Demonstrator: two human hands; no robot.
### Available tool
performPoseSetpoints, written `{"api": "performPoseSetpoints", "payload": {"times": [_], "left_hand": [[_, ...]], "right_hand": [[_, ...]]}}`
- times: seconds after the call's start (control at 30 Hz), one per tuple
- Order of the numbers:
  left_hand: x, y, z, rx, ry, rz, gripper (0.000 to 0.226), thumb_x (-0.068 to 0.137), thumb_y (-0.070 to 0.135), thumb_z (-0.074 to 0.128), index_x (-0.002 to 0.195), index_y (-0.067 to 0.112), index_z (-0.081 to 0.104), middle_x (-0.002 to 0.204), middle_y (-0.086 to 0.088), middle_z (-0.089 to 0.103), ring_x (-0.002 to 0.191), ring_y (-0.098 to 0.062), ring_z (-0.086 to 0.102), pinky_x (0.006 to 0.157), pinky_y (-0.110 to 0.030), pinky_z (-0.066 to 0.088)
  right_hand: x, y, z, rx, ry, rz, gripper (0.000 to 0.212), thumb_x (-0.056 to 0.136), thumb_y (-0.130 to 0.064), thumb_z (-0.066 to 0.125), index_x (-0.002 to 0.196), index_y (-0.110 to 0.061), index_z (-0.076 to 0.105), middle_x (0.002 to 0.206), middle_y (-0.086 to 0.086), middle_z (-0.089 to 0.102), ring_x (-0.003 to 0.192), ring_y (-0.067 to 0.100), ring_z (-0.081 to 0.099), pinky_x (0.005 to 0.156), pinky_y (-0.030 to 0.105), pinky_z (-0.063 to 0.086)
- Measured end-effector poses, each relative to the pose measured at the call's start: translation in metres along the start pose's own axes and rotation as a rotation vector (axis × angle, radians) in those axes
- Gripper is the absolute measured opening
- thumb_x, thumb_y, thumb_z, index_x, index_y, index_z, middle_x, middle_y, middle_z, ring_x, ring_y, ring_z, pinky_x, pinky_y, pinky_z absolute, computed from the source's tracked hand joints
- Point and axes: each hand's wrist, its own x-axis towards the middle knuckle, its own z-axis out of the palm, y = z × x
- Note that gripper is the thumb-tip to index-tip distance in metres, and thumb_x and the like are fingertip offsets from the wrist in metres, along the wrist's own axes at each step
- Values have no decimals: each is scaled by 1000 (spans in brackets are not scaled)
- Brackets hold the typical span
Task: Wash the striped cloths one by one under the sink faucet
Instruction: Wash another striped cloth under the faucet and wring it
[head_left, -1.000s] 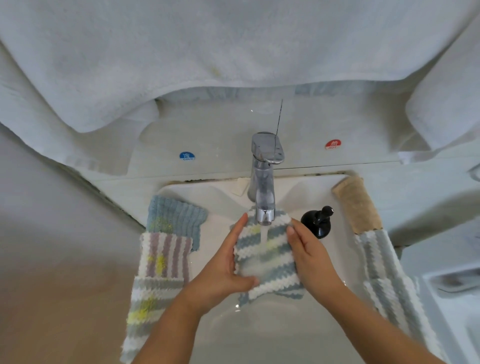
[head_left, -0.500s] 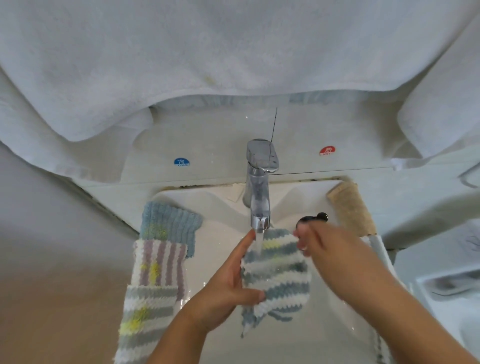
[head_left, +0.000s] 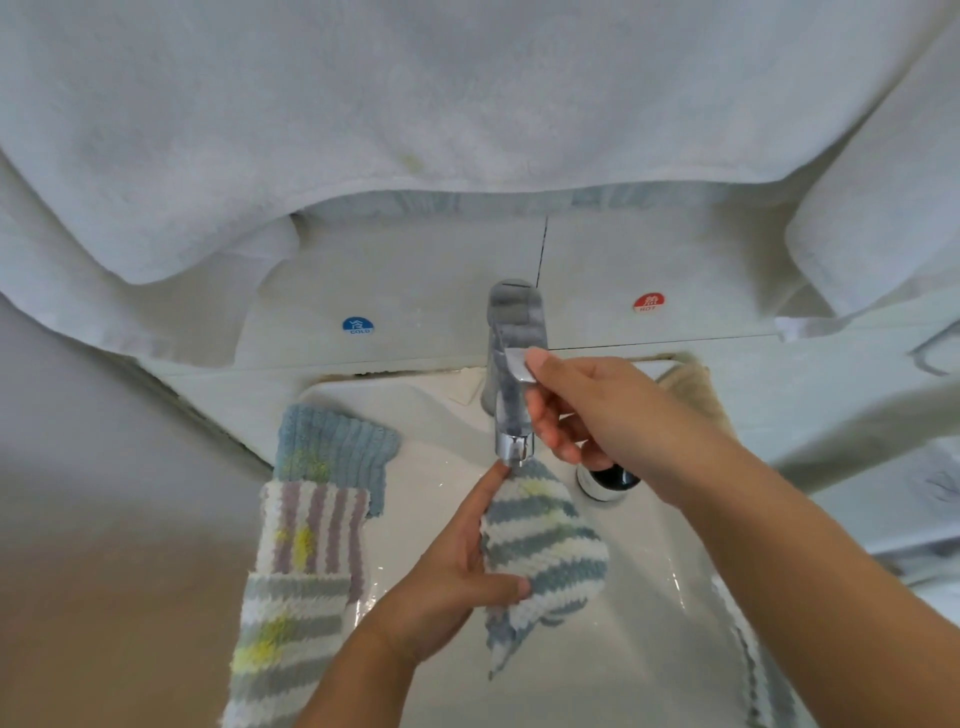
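Here, in the head view, the left hand pinches a blue-and-white striped fluffy cloth over the white ceramic sink, with the thumb on its front and the index finger straight up beside the spout. The right hand curls round the chrome metal faucet, thumb on the lever. More striped cloths hang over the left edge of the sink. A black round bottle stands under the right wrist.

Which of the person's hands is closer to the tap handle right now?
The right hand. Its thumb lies on the front end of the faucet handle, fingers curled beside the spout. The left hand is lower in the sink, pinching the striped cloth below the spout.
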Motion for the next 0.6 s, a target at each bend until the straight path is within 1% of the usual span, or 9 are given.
{"api": "performPoseSetpoints", "payload": {"times": [0.07, 0.13, 0.2, 0.27, 0.33, 0.37, 0.4, 0.47, 0.6], "left_hand": [[1, 0, 1, -10, -7, 6, 92, 77, -19, 60, 150, 24, 25, 144, 0, 53, 133, -24, 50, 102, -34, 47], [2, 0, 1, -30, -16, 14, 92, 78, -22, 58, 150, 23, 23, 143, 0, 54, 132, -24, 50, 100, -33, 48], [3, -2, 1, -57, -43, 13, 93, 79, -23, 58, 150, 25, 22, 142, -6, 54, 132, -29, 50, 99, -37, 48], [3, -4, 0, -88, -64, 2, 95, 78, -22, 59, 150, 27, 22, 143, -10, 52, 131, -34, 49, 100, -43, 48], [4, -6, 1, -98, -76, -2, 95, 78, -21, 61, 150, 29, 24, 144, -7, 51, 132, -35, 48, 101, -44, 47], [5, -7, 2, -96, -86, -1, 95, 78, -20, 63, 149, 30, 24, 145, -5, 51, 133, -35, 47, 101, -45, 47], [6, -8, 4, -94, -96, -1, 96, 77, -18, 65, 149, 31, 25, 145, -4, 50, 133, -35, 47, 101, -45, 47], [9, -10, 6, -92, -106, -2, 97, 76, -14, 68, 150, 32, 24, 147, -3, 49, 134, -34, 46, 102, -45, 46], [17, -15, 11, -108, -108, 14, 94, 79, -17, 61, 150, 32, 24, 147, -3, 49, 133, -33, 47, 99, -41, 48]], "right_hand": [[-6, 11, 2, -83, 113, -78, 48, 97, -50, 43, 69, -14, 58, 59, -3, 59, 49, 10, 52, 47, 20, 40], [-17, 34, 5, -127, 268, -128, 51, 92, -56, 42, 73, -11, 58, 67, -1, 64, 59, 10, 60, 59, 20, 49], [-31, 70, 12, -152, 314, -19, 50, 86, -63, 38, 87, -18, 61, 82, -5, 66, 78, 9, 64, 71, 22, 51], [-44, 104, 22, -160, 271, 168, 52, 82, -66, 36, 105, -24, 57, 97, -13, 64, 92, 2, 61, 70, 10, 42], [-46, 128, 26, 99, 197, 343, 45, 92, -56, 40, 109, -20, 61, 98, -12, 70, 89, 1, 65, 66, 7, 44], [-45, 133, 27, 311, 133, 415, 43, 96, -50, 41, 108, -16, 65, 97, -6, 74, 88, 7, 70, 69, 12, 49], [-43, 136, 26, 501, 78, 440, 42, 97, -46, 42, 110, -14, 67, 101, 1, 75, 93, 15, 71, 77, 23, 54], [-37, 139, 21, 737, 72, 416, 39, 97, -35, 47, 119, -9, 65, 113, 14, 71, 105, 30, 68, 90, 43, 51], [-29, 140, 15, 788, 107, 357, 37, 88, -20, 59, 124, -10, 60, 115, 19, 69, 107, 37, 66, 97, 51, 48]]}}
